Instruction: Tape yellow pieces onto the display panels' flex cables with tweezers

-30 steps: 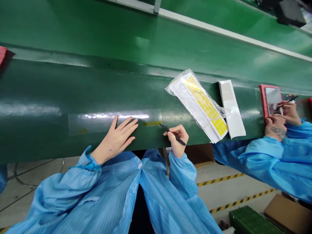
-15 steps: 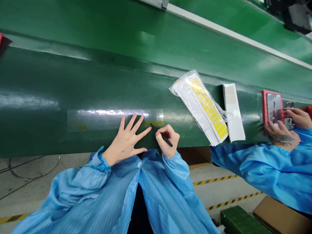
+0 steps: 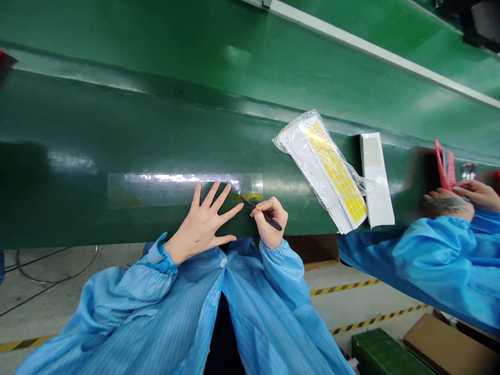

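Observation:
On the green bench lies a long strip of clear film [image 3: 175,195] with a yellow patch near each end. My left hand [image 3: 205,221] rests palm down with fingers spread, its fingertips over the film's lower edge. My right hand [image 3: 271,221], to the right of it, pinches slim black tweezers [image 3: 269,219]. Their pointed tip is at the left end of the right yellow patch [image 3: 253,197]; whether it touches cannot be made out.
Right of my hands, a clear plastic bag [image 3: 302,140] holds sheets of yellow stickers [image 3: 339,177]. A stack of white strips [image 3: 378,192] lies beside it. Farther right, a co-worker's hands [image 3: 449,203] hold a red-edged piece [image 3: 445,164]. The bench's front edge runs close to my body.
The tweezers lie flatter, and their tip has shifted slightly left and up. My left hand has stayed in place. The co-worker has tilted the red-edged piece up.

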`<action>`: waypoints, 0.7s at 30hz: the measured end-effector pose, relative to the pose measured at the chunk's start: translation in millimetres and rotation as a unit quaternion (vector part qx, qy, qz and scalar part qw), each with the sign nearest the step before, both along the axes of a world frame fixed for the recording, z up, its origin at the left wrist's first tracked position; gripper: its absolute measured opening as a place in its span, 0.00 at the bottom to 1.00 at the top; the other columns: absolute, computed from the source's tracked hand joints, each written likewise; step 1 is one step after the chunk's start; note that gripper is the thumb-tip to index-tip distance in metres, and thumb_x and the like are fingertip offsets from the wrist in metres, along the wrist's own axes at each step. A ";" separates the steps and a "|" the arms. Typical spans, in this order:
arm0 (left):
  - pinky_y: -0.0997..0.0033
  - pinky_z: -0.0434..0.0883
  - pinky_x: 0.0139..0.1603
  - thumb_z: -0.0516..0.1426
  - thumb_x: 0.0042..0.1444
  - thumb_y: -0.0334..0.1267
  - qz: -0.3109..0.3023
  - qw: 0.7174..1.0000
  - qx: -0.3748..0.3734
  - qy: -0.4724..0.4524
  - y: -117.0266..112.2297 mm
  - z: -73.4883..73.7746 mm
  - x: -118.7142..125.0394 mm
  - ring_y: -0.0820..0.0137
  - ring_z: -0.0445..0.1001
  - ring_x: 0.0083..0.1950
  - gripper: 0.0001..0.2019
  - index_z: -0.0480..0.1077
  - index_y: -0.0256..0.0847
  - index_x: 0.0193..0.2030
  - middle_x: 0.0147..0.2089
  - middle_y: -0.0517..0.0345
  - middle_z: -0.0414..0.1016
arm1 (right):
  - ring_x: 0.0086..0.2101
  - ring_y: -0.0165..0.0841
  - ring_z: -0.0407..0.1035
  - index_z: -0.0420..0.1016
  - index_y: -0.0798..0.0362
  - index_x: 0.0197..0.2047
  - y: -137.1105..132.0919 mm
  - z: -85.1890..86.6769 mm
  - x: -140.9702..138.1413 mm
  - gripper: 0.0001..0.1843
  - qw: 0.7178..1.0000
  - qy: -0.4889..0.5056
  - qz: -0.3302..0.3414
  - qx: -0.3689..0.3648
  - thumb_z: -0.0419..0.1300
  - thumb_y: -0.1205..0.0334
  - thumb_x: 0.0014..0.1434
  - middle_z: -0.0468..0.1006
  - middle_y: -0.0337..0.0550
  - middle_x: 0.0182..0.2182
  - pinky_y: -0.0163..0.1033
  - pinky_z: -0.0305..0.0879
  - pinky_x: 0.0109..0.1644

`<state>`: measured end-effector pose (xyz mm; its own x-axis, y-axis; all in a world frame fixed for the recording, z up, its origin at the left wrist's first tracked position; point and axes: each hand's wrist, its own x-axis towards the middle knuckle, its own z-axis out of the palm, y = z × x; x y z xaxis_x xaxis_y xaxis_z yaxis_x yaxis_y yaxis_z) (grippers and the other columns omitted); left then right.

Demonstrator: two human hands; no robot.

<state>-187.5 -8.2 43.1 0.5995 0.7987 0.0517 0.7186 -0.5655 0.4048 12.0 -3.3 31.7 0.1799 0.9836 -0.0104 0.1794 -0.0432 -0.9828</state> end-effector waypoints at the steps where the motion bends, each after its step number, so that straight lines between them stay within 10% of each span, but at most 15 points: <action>1: 0.23 0.40 0.68 0.65 0.54 0.59 0.000 1.000 0.000 0.000 0.0 0.0 0.1 0.36 0.38 0.76 0.40 0.60 0.48 0.71 0.76 0.35 0.41 | 0.22 0.29 0.69 0.67 0.51 0.26 0.6 0.4 -0.1 0.06 1.000 0.028 -0.003 0.004 0.61 0.67 0.50 0.72 0.34 0.21 0.34 0.65 0.28; 12: 0.24 0.40 0.69 0.63 0.59 0.55 0.002 1.000 0.004 -0.024 -0.7 -3.3 -1.9 0.38 0.38 0.76 0.35 0.62 0.46 0.69 0.76 0.36 0.42 | 0.11 0.21 0.49 0.59 0.51 0.26 22.3 18.8 18.2 0.08 0.972 0.226 -0.063 0.033 0.58 0.65 0.46 0.71 0.33 0.15 0.25 0.40 0.15; 21: 0.31 0.48 0.72 0.56 0.66 0.37 0.026 0.991 0.049 -0.124 -2.3 -2.0 -12.1 0.50 0.57 0.73 0.19 0.66 0.37 0.62 0.65 0.46 0.70 | 0.12 0.18 0.41 0.55 0.51 0.25 40.8 7.2 35.7 0.12 0.952 0.291 -0.097 -0.003 0.59 0.62 0.45 0.70 0.34 0.14 0.24 0.36 0.16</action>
<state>-199.6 -10.5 41.1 0.5169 0.8119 0.2712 0.6331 -0.5759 0.5173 47.7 37.5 38.9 0.3199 0.9323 -0.1686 -0.4076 -0.0253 -0.9128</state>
